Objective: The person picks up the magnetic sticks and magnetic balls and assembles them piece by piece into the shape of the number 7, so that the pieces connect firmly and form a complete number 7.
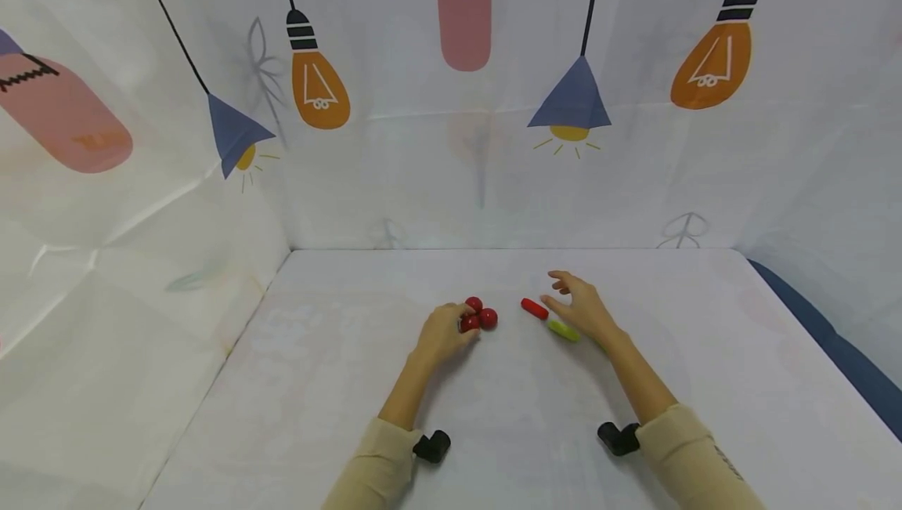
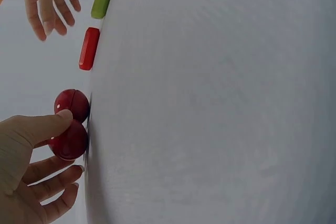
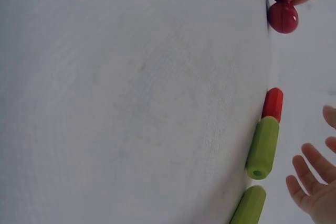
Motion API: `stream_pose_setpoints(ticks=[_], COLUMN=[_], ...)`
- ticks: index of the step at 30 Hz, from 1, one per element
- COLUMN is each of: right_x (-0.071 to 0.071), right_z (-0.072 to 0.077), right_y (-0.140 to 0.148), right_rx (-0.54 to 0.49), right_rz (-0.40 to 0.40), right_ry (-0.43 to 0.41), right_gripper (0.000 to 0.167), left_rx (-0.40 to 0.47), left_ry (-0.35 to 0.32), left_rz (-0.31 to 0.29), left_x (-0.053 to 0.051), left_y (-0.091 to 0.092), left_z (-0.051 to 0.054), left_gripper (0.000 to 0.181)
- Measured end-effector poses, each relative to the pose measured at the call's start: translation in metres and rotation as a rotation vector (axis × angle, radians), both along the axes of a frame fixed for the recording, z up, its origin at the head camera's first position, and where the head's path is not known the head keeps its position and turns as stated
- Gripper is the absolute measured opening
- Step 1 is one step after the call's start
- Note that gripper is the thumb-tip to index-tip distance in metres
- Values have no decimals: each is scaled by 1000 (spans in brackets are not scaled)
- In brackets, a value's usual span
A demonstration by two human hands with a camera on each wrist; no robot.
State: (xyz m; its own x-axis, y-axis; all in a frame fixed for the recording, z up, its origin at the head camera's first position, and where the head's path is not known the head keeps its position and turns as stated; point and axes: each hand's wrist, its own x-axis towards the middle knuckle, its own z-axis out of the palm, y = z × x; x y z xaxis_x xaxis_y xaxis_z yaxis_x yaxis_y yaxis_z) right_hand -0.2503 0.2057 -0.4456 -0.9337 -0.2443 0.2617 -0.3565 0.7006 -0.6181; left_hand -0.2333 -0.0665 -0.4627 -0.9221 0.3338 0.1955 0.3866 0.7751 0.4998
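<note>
Three shiny red balls (image 1: 488, 318) sit close together near the middle of the white table. My left hand (image 1: 444, 331) pinches the nearest red ball (image 2: 69, 141) between thumb and fingers, its other fingers spread apart. To the right of the balls lies a short red stick (image 1: 534, 308). Behind it in line is a faceted green stick (image 3: 263, 148) with a small hole in its end. A second green stick (image 3: 249, 205) is mostly hidden by my right arm in the head view. My right hand (image 1: 581, 308) hovers over the sticks, fingers loosely bent and holding nothing.
The white tabletop (image 1: 338, 385) ends at a back edge against a hanging white sheet (image 1: 395, 181) printed with lamps and bulbs. More sheet stands on the left. Dark blue fabric (image 1: 831, 338) shows beyond the right edge. Each wrist carries a black camera (image 1: 432, 446).
</note>
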Motion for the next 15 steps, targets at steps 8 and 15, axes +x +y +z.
stream_pose_setpoints(ticks=[8,15], right_x=[-1,-4], right_z=[-3,-6], right_y=[-6,-8], right_rx=[-19,-12], right_rz=[15,17], right_ry=[-30,-53], right_gripper=[51,50], left_rx=[20,71], left_ry=[-13,-53], left_rz=[2,0], left_x=[4,8], left_y=[-2,-7], left_z=[-2,-3], left_gripper=[35,37])
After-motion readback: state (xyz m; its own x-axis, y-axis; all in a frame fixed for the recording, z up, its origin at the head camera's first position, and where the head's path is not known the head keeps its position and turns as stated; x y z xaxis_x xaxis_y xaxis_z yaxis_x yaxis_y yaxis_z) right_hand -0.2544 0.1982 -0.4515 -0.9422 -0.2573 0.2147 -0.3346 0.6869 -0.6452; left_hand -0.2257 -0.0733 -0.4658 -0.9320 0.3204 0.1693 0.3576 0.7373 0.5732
